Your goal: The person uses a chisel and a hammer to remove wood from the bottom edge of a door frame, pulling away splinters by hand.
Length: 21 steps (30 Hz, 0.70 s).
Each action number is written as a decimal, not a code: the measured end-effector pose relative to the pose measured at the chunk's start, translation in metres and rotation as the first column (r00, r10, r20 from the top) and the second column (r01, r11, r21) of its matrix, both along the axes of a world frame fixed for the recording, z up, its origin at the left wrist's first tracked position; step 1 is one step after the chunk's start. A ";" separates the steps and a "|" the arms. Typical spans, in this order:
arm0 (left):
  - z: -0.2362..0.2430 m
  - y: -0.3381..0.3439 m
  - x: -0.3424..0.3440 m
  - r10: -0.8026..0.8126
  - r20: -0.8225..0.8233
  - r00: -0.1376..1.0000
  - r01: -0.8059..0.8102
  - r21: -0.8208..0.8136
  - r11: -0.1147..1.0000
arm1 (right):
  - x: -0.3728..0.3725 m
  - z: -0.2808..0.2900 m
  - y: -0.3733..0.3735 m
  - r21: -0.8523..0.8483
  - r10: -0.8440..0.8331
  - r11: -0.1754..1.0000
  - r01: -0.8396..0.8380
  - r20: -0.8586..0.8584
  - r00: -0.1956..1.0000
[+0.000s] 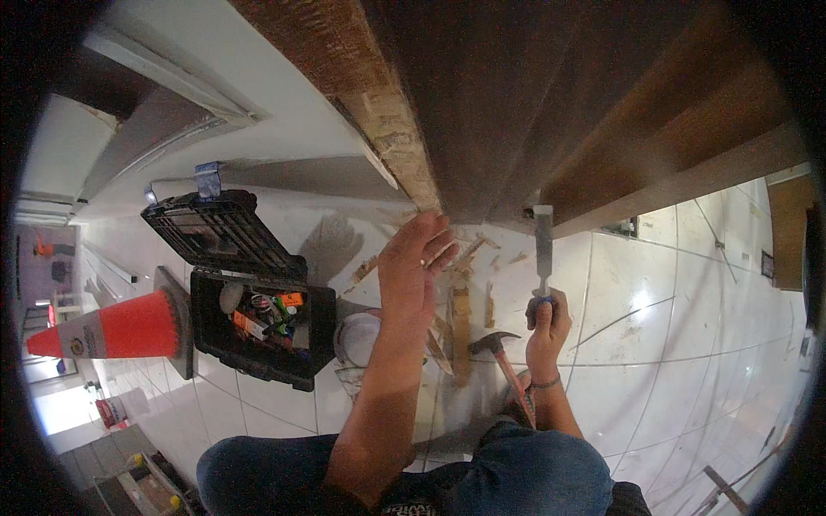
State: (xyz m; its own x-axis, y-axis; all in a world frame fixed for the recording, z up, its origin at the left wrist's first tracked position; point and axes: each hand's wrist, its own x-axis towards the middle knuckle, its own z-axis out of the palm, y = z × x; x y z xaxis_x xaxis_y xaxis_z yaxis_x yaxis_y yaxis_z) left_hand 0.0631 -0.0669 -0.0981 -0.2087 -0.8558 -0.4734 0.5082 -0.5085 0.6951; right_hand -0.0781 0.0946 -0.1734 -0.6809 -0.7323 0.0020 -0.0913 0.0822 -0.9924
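A chisel with a wide flat metal blade and blue handle stands upright in my right hand, whose fingers are wrapped round the handle. The blade points toward the lower part of the brown wooden door. My left hand is raised with its fingers loosely bent and apart, at the lower end of the rough, chipped door frame. Whether its fingertips touch the wood I cannot tell. A claw hammer with a reddish handle rests between my legs, its head up. Wood splinters lie on the floor below the frame.
Left of me stands an open black toolbox full of small tools and packets. An orange traffic cone is behind it. A whitish round container sits beside my left forearm. White tiles cover the floor.
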 end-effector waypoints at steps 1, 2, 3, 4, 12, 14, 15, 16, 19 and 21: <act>0.001 -0.001 -0.003 0.002 0.002 1.000 -0.002 -0.004 1.000 | 0.000 0.002 0.004 -0.016 -0.008 1.000 0.008 0.034 0.999; 0.001 -0.002 -0.005 0.038 -0.093 0.995 -0.034 0.043 0.998 | 0.000 0.003 0.008 -0.033 -0.014 0.999 0.016 0.069 0.998; 0.003 -0.003 -0.007 0.078 -0.184 0.980 -0.062 0.092 0.994 | -0.001 0.005 0.010 -0.036 -0.011 0.999 0.014 0.072 0.997; 0.004 -0.004 -0.009 0.079 -0.181 0.980 -0.063 0.092 0.994 | -0.001 0.005 0.014 -0.022 -0.005 1.000 0.007 0.086 0.996; -0.018 -0.002 -0.020 0.270 -0.251 0.930 -0.163 0.378 0.912 | -0.005 -0.003 0.032 0.038 0.046 0.998 -0.052 0.153 0.987; -0.016 -0.003 -0.024 0.291 -0.219 0.931 -0.195 0.375 0.906 | -0.007 -0.007 0.037 0.045 0.052 0.997 -0.060 0.162 0.985; -0.016 -0.002 -0.026 0.311 -0.193 0.931 -0.225 0.369 0.902 | -0.008 -0.010 0.040 0.047 0.052 0.997 -0.060 0.166 0.985; -0.015 -0.002 -0.026 0.312 -0.189 0.931 -0.228 0.368 0.902 | -0.009 -0.013 0.043 0.076 0.060 0.994 -0.073 0.165 0.984; -0.010 -0.002 -0.026 0.321 -0.223 0.920 -0.239 0.329 0.913 | -0.014 -0.013 0.044 0.123 0.086 0.987 -0.106 0.156 0.984; 0.001 -0.002 -0.029 0.333 -0.182 0.925 -0.255 0.351 0.901 | -0.019 -0.008 0.044 0.143 0.105 0.982 -0.126 0.147 0.984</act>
State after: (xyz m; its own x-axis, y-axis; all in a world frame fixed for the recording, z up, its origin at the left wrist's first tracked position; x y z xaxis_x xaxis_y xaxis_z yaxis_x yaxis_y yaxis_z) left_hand 0.0342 -0.0684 -0.0967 -0.1076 -0.7087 -0.6973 0.7950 -0.4825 0.3677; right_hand -0.0971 0.1386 -0.1811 -0.5776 -0.7907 -0.2027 0.0282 0.2289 -0.9730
